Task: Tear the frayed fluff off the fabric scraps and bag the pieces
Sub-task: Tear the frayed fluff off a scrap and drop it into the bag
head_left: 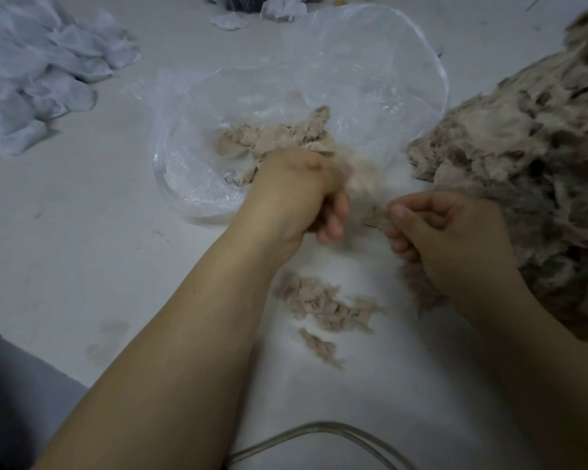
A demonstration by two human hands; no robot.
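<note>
Both hands curl over the table (82, 232). The left hand (299, 195) grips a blurred scrap (360, 178); the right hand (448, 232) pinches fluff (375, 217). No writing shows on the bag (353, 79).

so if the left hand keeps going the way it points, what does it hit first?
Probably the tan scraps in the open plastic bag just ahead of the left hand; depth is unclear from one view.

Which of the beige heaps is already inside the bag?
The small heap just beyond the left hand, lying under the clear plastic bag. The big pile at right and the fluff between the forearms lie on bare table.
</note>
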